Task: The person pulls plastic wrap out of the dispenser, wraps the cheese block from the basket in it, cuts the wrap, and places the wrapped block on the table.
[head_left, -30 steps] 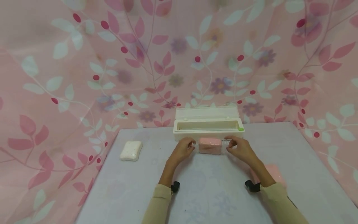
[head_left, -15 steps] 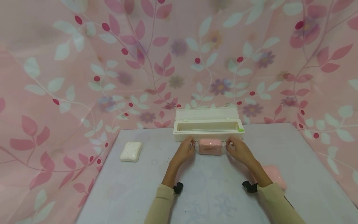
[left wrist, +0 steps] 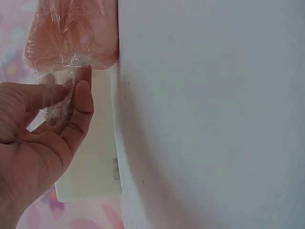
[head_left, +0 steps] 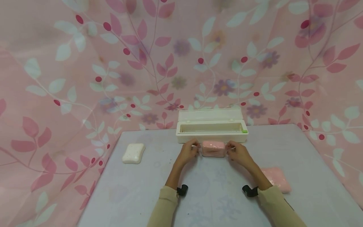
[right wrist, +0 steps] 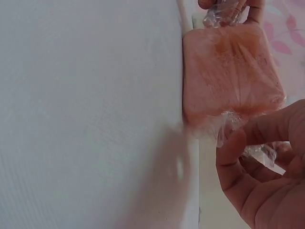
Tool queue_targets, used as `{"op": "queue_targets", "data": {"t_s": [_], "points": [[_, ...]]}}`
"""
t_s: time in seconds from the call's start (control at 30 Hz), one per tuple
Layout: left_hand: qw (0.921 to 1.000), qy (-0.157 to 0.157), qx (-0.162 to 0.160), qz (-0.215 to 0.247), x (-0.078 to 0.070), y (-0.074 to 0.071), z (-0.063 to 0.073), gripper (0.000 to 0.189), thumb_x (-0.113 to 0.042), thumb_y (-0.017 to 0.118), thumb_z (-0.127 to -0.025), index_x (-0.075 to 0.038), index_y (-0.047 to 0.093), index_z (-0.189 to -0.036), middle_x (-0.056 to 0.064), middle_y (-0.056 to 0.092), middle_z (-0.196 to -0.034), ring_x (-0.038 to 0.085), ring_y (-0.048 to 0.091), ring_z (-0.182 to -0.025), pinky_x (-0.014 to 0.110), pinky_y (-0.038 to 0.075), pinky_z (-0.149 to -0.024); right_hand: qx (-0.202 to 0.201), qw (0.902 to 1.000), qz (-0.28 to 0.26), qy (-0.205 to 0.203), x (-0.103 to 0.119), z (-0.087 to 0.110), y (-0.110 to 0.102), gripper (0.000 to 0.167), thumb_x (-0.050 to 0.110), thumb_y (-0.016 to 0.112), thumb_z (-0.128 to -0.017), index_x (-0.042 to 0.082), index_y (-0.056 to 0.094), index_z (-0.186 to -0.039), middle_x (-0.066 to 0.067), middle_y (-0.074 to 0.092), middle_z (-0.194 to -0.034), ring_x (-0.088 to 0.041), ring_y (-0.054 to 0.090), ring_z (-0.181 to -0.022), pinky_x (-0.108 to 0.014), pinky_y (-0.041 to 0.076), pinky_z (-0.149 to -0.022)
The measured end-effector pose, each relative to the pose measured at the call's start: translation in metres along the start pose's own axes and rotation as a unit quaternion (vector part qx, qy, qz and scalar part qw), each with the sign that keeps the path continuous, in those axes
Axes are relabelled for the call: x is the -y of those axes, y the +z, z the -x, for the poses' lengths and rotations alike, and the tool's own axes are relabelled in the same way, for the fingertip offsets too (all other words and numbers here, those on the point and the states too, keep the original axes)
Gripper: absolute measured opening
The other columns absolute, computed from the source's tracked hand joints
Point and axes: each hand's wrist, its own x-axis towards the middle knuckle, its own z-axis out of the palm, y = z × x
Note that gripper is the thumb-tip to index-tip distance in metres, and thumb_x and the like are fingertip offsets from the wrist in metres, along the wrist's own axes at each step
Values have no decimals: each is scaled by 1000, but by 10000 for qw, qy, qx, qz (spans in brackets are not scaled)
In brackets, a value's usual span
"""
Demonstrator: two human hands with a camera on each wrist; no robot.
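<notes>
A pink, rounded, soap-like block point(head_left: 213, 148) wrapped in clear plastic film stands between my two hands, in front of the white box. My left hand point(head_left: 189, 150) pinches the gathered film point(left wrist: 59, 102) at the block's left end between thumb and fingers. At the right end, my right hand point(head_left: 237, 152) pinches the other bunched tail of film, which crumples out past the fingers in the right wrist view. The film lies tight and creased over the block point(right wrist: 231, 71).
Behind the hands stands a long white plastic-wrap dispenser point(head_left: 211, 138), lid raised, a green slider point(head_left: 244, 131) at its right. A white pillow-shaped block point(head_left: 133, 153) lies on the left of the table point(head_left: 210, 195). Another pink block point(head_left: 278, 179) lies beside the right forearm.
The loose film at both ends has been gathered into narrow tails, with the fingers closing in on it. Both forearms have shifted slightly inward; the wrapped block stays nearly in place.
</notes>
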Motion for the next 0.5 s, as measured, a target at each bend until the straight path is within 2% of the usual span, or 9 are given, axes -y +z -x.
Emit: {"op": "queue_targets", "data": {"t_s": [0.1, 0.23, 0.3, 0.4, 0.5], "points": [[9996, -122, 143, 192, -2, -1, 1, 18, 10, 58, -89, -3, 66, -99, 9, 66, -101, 13, 62, -75, 26, 53, -60, 159, 9996, 33, 226, 4, 1, 1, 16, 2, 63, -86, 1, 63, -102, -15, 66, -101, -30, 64, -90, -30, 53, -59], [9986, -131, 414, 305, -3, -3, 3, 20, -2, 67, -89, -1, 66, -109, 9, 67, -107, 16, 63, -82, 28, 53, -66, 213, 9992, 199, 268, 6, 2, 1, 22, 13, 72, -85, 3, 63, -103, -13, 66, -101, -29, 62, -94, -35, 51, -69], [9981, -105, 549, 266, -3, -4, 3, 26, -6, 72, -87, -1, 65, -112, 8, 66, -108, 16, 62, -86, 28, 52, -70, 169, 9992, 322, 168, 5, 3, 1, 23, 12, 74, -84, 4, 63, -102, -11, 66, -100, -28, 61, -94, -40, 50, -76], [9980, -20, 621, 86, -2, -3, 2, 29, -2, 74, -85, -2, 63, -112, 7, 66, -109, 15, 61, -93, 28, 51, -77, 108, 9989, 446, 28, 2, 4, 0, 22, 5, 74, -81, 3, 64, -101, -9, 66, -97, -27, 58, -92, -46, 48, -81], [9981, 186, 585, -94, -2, -2, 2, 27, 7, 66, -87, -1, 63, -112, 8, 66, -108, 16, 61, -97, 28, 52, -82, 96, 9983, 563, -107, 0, 5, 0, 21, 1, 72, -79, 2, 65, -99, -8, 66, -93, -26, 58, -89, -48, 48, -81]]}}
